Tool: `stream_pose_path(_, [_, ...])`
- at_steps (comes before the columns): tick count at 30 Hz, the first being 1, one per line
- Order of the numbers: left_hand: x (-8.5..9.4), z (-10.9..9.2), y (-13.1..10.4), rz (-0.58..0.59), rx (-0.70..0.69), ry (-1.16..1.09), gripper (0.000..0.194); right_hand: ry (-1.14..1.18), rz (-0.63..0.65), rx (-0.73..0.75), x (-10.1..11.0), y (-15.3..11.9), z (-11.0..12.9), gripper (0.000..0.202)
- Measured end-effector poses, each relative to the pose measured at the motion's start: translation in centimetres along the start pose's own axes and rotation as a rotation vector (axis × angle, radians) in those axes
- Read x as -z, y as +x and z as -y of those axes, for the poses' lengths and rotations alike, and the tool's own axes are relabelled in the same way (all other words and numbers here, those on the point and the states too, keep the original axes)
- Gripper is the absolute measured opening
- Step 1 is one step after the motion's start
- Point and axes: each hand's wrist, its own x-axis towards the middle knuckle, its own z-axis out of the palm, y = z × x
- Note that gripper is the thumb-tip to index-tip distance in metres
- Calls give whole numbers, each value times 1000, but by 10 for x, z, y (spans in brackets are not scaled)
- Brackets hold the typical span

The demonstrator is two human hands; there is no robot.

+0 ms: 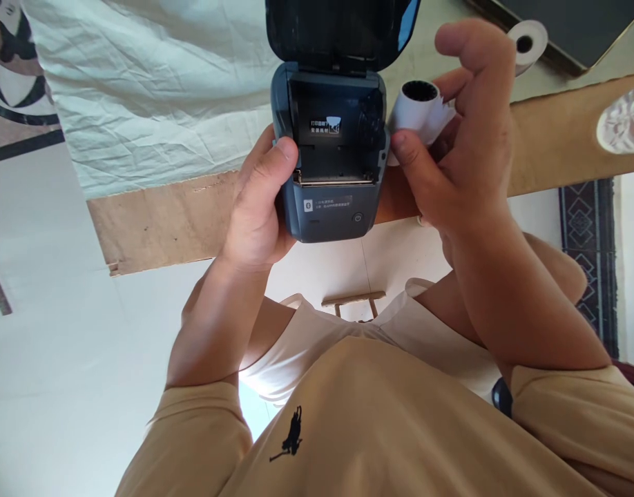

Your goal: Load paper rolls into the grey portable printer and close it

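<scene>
A dark blue-grey label printer (327, 207) is gripped along its left side by my left hand (257, 200), thumb on the rim of its bay. Its black lid (342, 34) stands raised at the back, and the paper bay (330, 155) is bare inside. Just right of the printer, my right hand (469, 138) pinches a small white paper roll (413, 110) between thumb and fingers. The roll's dark core faces up, and a loose paper end hangs at its right side. My index finger is stretched away from it.
Another white roll (529, 41) lies on the table near a dark flat case (570, 27). A pale green cloth (156, 90) covers the wooden board (161, 221) up to its front strip. At the right edge is a clear plastic object (625, 121).
</scene>
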Motion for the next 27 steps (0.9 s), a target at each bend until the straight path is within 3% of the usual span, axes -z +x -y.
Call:
stream_pose_path(3, [3,3,1,-15,-12,1,47,21,-53,-8,1,-3,0,55])
stream_pose_path(8, [-2,-2,0,-4,25,16,46,25,-195,173,8,4,14,28])
stream_pose_path(12, [-7,-9,-4,-11,8,54,37,-6,-162,280,13,15,35,31])
stream_pose_path(18, [5,-12,-4,165,-46,209,58,-136,-78,442,-4,22,39,32])
stream_pose_path(23, [7,-12,-9,173,-36,162,46,-151,-74,375,-7,22,36,27])
stream_pose_path(27, [5,-12,-10,171,-52,162,48,-198,-64,380,-1,20,43,22])
